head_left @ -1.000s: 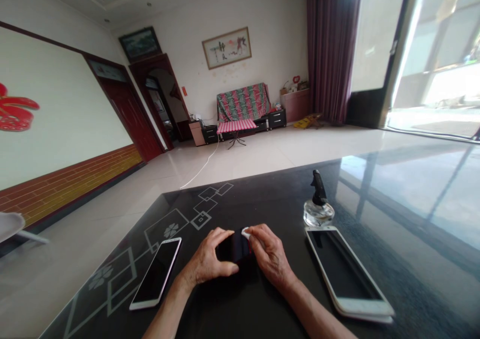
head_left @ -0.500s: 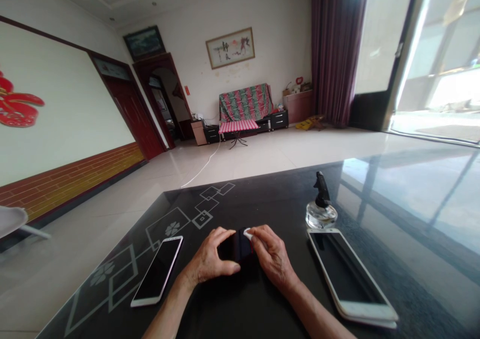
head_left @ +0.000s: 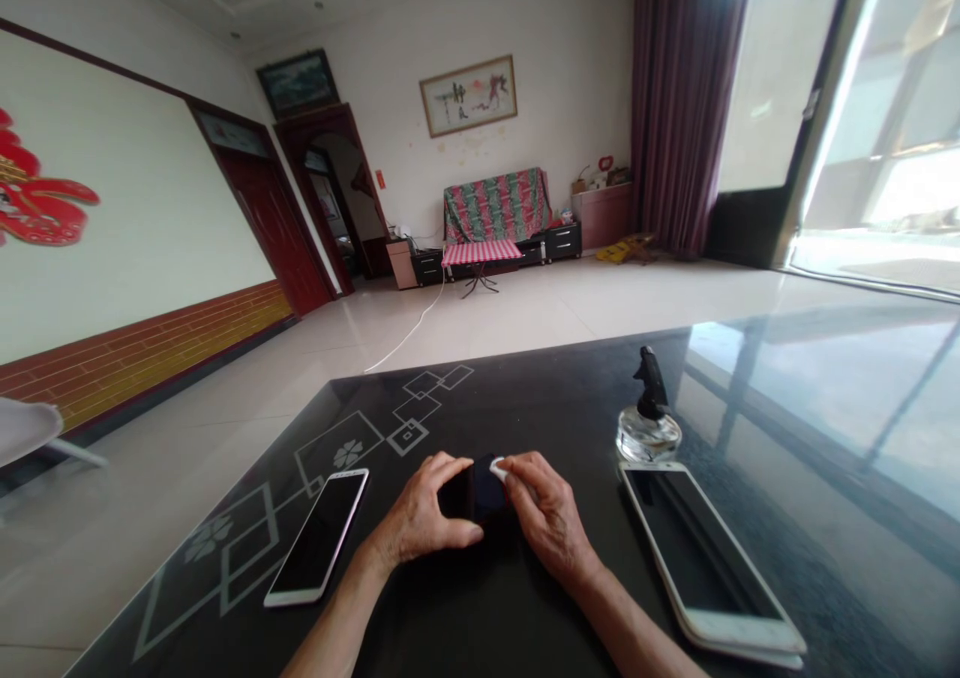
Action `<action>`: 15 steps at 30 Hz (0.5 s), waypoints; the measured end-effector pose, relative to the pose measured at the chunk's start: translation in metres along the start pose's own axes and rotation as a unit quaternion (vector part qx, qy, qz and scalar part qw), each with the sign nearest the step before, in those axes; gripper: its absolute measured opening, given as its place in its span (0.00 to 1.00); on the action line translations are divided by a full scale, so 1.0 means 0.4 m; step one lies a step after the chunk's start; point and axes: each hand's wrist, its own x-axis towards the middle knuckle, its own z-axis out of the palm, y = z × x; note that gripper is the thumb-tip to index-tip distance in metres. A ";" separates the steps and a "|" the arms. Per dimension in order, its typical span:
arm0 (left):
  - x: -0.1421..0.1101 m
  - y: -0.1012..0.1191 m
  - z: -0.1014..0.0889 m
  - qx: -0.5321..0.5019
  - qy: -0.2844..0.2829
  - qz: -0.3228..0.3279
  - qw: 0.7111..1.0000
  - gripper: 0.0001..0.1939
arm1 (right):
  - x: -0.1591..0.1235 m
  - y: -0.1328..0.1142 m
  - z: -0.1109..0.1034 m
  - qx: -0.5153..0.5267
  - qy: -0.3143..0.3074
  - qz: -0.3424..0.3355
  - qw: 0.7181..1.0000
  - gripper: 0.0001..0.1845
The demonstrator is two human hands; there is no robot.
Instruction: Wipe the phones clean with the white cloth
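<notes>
Low over the black table, my left hand (head_left: 427,511) grips a dark phone (head_left: 472,496) by its long edges, thumb on the near side and fingers on the far side. My right hand (head_left: 546,506) pinches a small white cloth or wipe (head_left: 497,468) against the phone's right end. The phone's lower edge blends into the dark tabletop. To the left lies a white-framed phone (head_left: 319,538), screen up. On the right, a larger white phone (head_left: 709,553) rests on another pale, flat thing, just in front of a clear spray bottle (head_left: 649,418) with a black trigger head.
The glossy black table (head_left: 517,398) carries a pale pattern of squares and flowers on its left. Beyond its far edge are the tiled floor and a small folding table (head_left: 481,252) with a checked top. A white chair (head_left: 34,433) stands at far left.
The view has shifted slightly, so the room and the bottle sit a little further right. Both hands keep the same grip, with the white cloth still at the phone's right end.
</notes>
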 end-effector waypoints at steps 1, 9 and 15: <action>0.000 0.004 0.000 0.000 -0.003 0.001 1.000 0.36 | 0.000 0.001 0.000 0.000 0.002 0.002 1.000 0.11; 0.000 0.029 0.003 -0.013 -0.034 0.022 0.999 0.38 | 0.004 0.023 -0.001 -0.004 0.032 0.015 0.999 0.11; 0.001 0.007 -0.003 -0.007 -0.008 -0.006 1.000 0.37 | 0.001 0.006 0.001 -0.008 -0.005 -0.002 1.000 0.12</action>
